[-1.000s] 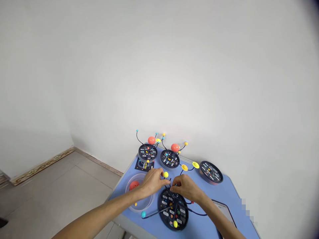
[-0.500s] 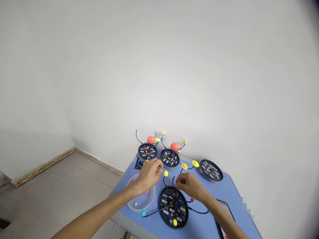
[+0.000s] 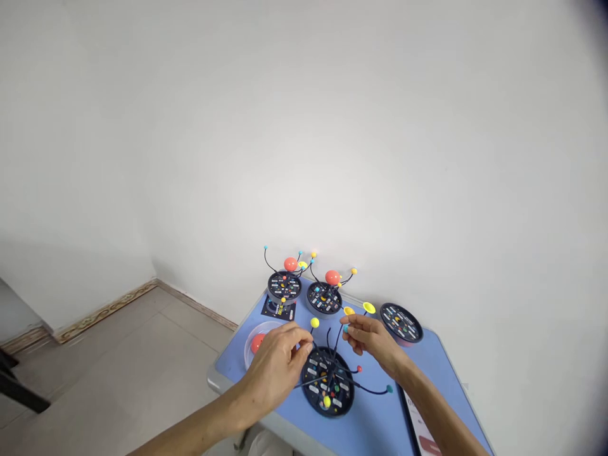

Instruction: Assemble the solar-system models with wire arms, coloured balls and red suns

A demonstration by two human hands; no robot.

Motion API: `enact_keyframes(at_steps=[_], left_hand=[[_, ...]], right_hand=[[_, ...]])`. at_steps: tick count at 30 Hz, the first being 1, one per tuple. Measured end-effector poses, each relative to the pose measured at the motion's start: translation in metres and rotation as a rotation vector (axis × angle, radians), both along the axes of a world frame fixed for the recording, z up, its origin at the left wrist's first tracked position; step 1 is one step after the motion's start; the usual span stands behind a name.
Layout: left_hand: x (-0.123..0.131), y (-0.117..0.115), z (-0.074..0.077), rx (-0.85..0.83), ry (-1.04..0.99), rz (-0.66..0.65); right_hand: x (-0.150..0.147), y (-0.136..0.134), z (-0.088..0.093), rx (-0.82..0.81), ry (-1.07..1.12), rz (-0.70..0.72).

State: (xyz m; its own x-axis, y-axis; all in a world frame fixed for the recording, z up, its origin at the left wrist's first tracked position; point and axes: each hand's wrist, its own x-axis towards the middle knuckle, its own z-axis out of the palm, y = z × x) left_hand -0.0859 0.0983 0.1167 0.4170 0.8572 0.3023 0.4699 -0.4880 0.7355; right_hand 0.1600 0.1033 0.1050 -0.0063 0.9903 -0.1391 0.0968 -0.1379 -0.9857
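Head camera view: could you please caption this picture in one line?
The left hand and right hand reach over a black disc with wired coloured balls on a blue table.

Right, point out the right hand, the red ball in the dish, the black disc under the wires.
Right hand (image 3: 369,337): head view, back of the hand.
Red ball (image 3: 257,344): head view, its visible side.
Black disc (image 3: 340,399): head view, top face.

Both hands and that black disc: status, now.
Left grip at rim of black model disc. Right grip beside teal bead. Black wires rising between hands.
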Motion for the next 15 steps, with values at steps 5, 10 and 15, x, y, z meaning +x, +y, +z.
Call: enact_keyframes(at_steps=[5,10,15], left_hand=[[0.008,0.038,-0.002,-0.055,0.050,0.027],[0.024,0.072,-0.018,-0.008,0.045,-0.146],[0.039,0.083,-0.037,-0.097,0.066,-0.232]], right_hand=[[-0.003,0.000,-0.002,0.003,0.090,-0.003],[-0.006,0.000,-0.005,-0.033,0.172,-0.019],[-0.008,0.000,-0.008,-0.063,0.236,-0.039]])
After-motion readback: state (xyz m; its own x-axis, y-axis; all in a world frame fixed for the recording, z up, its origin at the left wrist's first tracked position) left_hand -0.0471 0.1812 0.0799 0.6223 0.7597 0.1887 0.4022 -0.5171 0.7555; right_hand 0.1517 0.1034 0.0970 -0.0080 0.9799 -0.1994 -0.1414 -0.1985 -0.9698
